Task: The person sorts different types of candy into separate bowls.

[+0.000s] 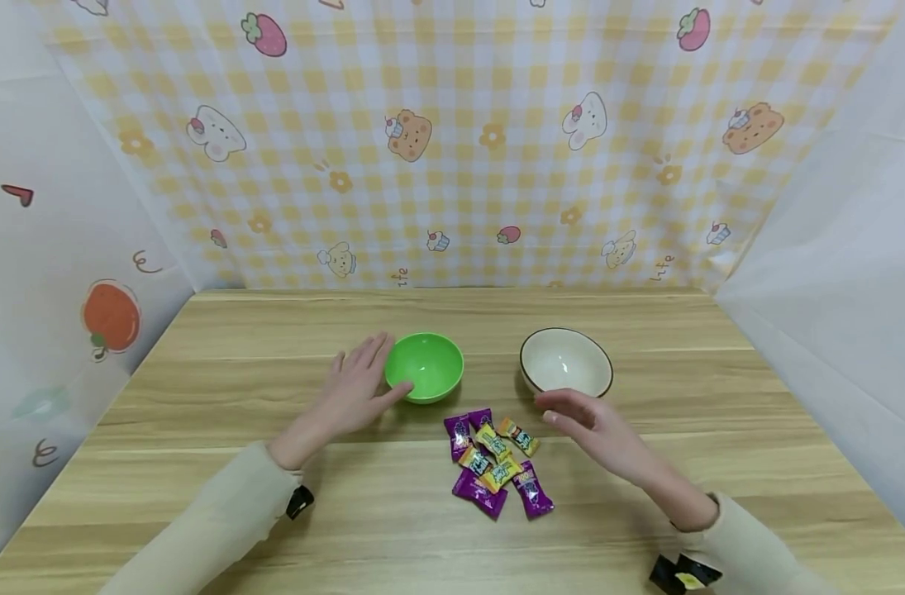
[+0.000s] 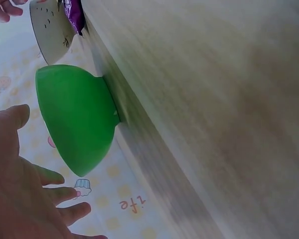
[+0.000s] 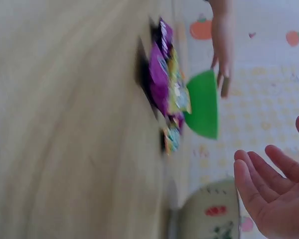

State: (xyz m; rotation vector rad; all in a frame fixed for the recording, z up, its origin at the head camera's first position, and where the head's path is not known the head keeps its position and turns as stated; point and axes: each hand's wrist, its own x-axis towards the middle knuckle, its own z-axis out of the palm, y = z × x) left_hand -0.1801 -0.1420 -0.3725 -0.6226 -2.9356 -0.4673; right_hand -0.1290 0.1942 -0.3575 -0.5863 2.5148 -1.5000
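Candy heap (image 1: 501,473) between your two hands, in front of two bowls on the wooden table (image 1: 378,529).
Your left hand (image 1: 357,387) is spread at the left side of the green bowl (image 1: 426,368), thumb well parted from the fingers and pinching nothing; the left wrist view shows a gap between thumb and bowl. Your right hand (image 1: 597,426) is loosely spread by the near rim of the cream bowl (image 1: 567,359), thumb apart from the fingers, holding nothing; you cannot tell whether its fingertips touch that rim. Both bowls stand upright, apart from each other, the cream one to your right. The wrapped sweets, purple, yellow and orange, lie close together on the wood, some overlapping, nearer you than either bowl.
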